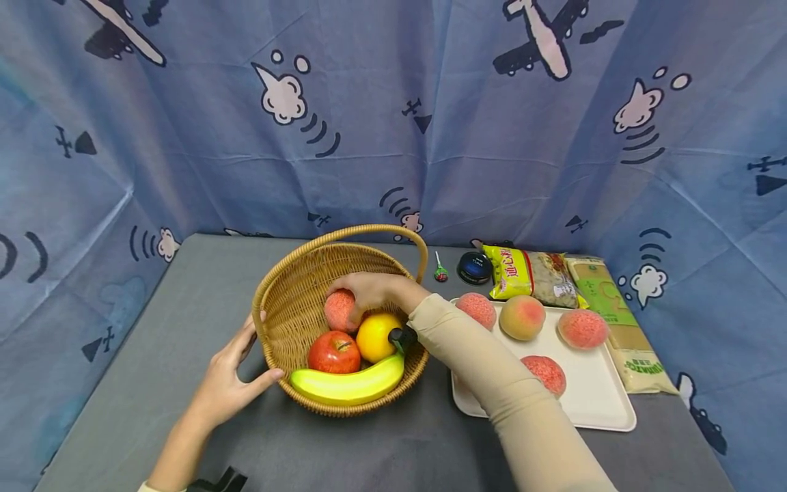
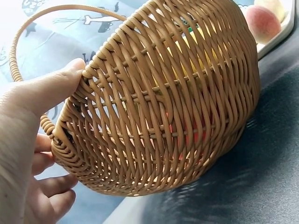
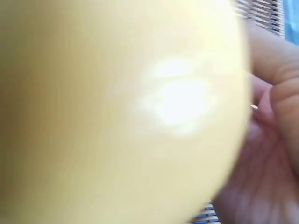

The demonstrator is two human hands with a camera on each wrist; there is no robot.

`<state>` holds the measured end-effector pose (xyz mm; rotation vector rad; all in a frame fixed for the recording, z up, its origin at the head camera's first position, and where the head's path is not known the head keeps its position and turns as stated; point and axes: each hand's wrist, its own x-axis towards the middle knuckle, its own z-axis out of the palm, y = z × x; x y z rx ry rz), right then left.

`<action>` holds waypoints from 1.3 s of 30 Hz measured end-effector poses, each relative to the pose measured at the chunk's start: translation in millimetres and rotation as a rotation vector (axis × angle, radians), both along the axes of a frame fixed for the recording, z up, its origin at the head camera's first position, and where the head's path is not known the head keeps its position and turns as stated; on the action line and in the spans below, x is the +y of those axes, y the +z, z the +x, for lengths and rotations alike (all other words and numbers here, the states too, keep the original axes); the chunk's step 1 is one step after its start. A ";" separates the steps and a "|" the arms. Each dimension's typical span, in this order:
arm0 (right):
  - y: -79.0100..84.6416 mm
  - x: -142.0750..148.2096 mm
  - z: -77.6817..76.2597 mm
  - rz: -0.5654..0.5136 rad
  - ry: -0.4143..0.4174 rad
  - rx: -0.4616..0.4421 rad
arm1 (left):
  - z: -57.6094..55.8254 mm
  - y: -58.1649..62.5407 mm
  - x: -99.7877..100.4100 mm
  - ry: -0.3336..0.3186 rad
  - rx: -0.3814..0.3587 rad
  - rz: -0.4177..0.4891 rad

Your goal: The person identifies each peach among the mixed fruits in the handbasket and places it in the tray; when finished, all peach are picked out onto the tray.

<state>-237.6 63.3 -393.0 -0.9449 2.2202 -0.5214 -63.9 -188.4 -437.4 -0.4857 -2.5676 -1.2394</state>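
A wicker basket (image 1: 295, 301) with an arched handle stands tilted on the table. Its left rim is gripped by my left hand (image 1: 224, 386), thumb in front and fingers behind; the left wrist view shows this hold on the woven rim (image 2: 88, 77). Inside the basket, my right hand (image 1: 371, 292) holds a peach (image 1: 339, 311) against the back of the fruit. Around it lie a red apple (image 1: 332, 354), a yellow round fruit (image 1: 374, 335) and a banana (image 1: 347, 386). In the right wrist view a blurred yellow fruit (image 3: 126, 112) hides the peach.
Right of the basket, a white tray (image 1: 593, 410) bears several peaches (image 1: 522, 318), partly behind my right sleeve (image 1: 492, 362). Behind it lie a lollipop (image 1: 440, 275), a dark round tin (image 1: 475, 268) and a yellow packet (image 1: 516, 273). A green-and-beige packet (image 1: 615, 321) is at far right.
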 end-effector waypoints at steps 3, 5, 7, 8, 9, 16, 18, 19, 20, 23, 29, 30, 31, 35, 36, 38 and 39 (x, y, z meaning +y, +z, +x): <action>5.1 0.7 -0.8 -0.071 -0.022 0.038 | -0.3 -1.6 -0.6 -0.003 0.005 0.006; 9.8 1.5 -0.6 -0.131 -0.037 0.053 | -0.7 -2.8 -1.1 -0.011 0.018 0.017; 15.4 2.7 0.8 -0.203 -0.048 0.042 | -1.1 -3.7 -1.6 -0.020 0.029 0.025; 18.2 3.3 1.6 -0.239 -0.051 0.029 | -1.4 -4.0 -1.9 -0.025 0.036 0.028; 21.1 4.1 2.7 -0.275 -0.054 0.015 | -1.8 -4.4 -2.1 -0.031 0.044 0.035; 37.4 12.0 10.8 -0.489 -0.069 -0.100 | -4.0 -8.1 -3.3 -0.067 0.112 0.060; 42.4 15.4 14.9 -0.544 -0.061 -0.128 | -4.1 -9.3 -3.5 -0.073 0.116 0.064; 45.2 17.2 17.4 -0.573 -0.053 -0.135 | -4.0 -9.7 -3.6 -0.076 0.113 0.066; 48.2 19.1 20.2 -0.603 -0.040 -0.140 | -3.8 -10.2 -3.8 -0.077 0.109 0.067; 55.5 24.9 29.4 -0.699 0.002 -0.148 | -3.1 -10.8 -4.0 -0.083 0.096 0.077; 66.1 38.9 53.3 -0.818 0.022 -0.085 | -2.7 -8.8 -4.1 -0.081 0.089 0.071; 66.9 40.9 56.8 -0.835 0.020 -0.077 | -2.6 -8.4 -4.1 -0.078 0.088 0.066; 67.6 43.0 60.1 -0.853 0.019 -0.072 | -2.5 -7.9 -4.0 -0.075 0.087 0.061; 70.4 54.3 72.8 -0.934 0.007 -0.048 | -1.9 -6.7 -3.7 -0.064 0.081 0.049; 71.2 58.4 75.7 -0.955 0.006 -0.044 | -1.7 -6.6 -3.6 -0.065 0.078 0.049; 72.0 68.8 81.9 -0.989 -0.004 -0.033 | -1.6 -6.9 -3.5 -0.072 0.079 0.053; 72.2 74.6 85.1 -1.003 -0.008 -0.025 | -1.6 -7.1 -3.4 -0.076 0.081 0.056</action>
